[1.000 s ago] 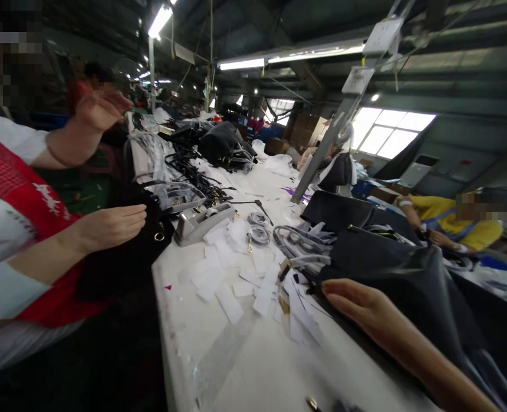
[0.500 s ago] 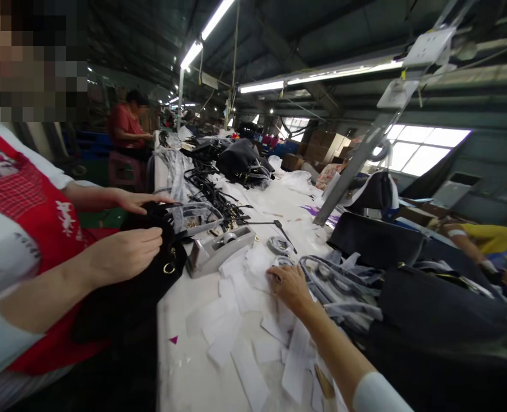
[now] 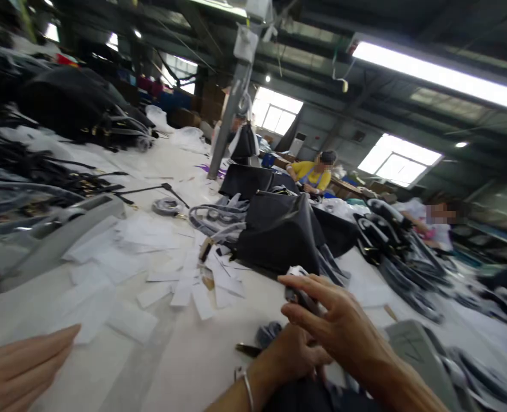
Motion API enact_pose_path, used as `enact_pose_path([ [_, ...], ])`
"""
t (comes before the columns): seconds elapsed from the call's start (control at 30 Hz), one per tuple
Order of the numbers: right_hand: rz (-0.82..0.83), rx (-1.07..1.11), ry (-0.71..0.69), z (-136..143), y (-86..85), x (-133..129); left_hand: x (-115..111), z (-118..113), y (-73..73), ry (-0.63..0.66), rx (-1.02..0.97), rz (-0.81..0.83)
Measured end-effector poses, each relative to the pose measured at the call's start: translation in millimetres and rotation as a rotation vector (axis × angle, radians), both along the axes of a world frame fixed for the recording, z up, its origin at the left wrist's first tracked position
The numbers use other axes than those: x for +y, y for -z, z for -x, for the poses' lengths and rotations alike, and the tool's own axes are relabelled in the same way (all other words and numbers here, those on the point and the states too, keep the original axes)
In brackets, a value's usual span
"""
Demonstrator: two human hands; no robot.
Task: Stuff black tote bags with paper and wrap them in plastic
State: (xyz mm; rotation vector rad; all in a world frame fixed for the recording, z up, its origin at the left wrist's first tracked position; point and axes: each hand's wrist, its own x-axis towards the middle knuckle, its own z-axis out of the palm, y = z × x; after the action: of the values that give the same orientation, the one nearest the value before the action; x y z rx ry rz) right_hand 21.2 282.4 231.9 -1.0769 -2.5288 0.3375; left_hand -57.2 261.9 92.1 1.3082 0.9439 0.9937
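My left hand (image 3: 285, 352), with a bracelet at the wrist, is low in the middle of the head view. Its fingers are curled; what they grip is hidden behind my right hand. Dark bag material (image 3: 317, 397) lies beneath it. Just above it, my right hand (image 3: 335, 315) has thumb and forefinger around a small dark piece with a whitish top (image 3: 300, 294), blurred. A grey bundled strap (image 3: 268, 332) is beside my left hand. Behind my hands stands a black handbag (image 3: 279, 229). White paper slips (image 3: 193, 280) lie scattered left of them.
A co-worker's hand (image 3: 26, 366) reaches in at lower left. Grey tape dispenser (image 3: 51, 240) stands at left; a grey-green box-like thing (image 3: 420, 355) is at right. Wrapped straps (image 3: 214, 220), black bags and a metal post (image 3: 232, 114) are farther back. A person in yellow (image 3: 311, 171) works across.
The view has swung right. My right hand has left the white slips and is above my left hand, which has come into view.
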Motion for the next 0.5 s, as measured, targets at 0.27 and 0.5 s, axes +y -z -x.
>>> enact_pose_path([
  [0.27, 0.111, -0.004, 0.151, -129.7, 111.3, -37.2, 14.7, -15.4, 6.6, 0.082, 0.149, -0.006],
  [0.5, -0.161, 0.132, 0.035, -139.2, 91.2, -65.0, 5.7, -17.6, 3.7, 0.078, 0.178, 0.027],
])
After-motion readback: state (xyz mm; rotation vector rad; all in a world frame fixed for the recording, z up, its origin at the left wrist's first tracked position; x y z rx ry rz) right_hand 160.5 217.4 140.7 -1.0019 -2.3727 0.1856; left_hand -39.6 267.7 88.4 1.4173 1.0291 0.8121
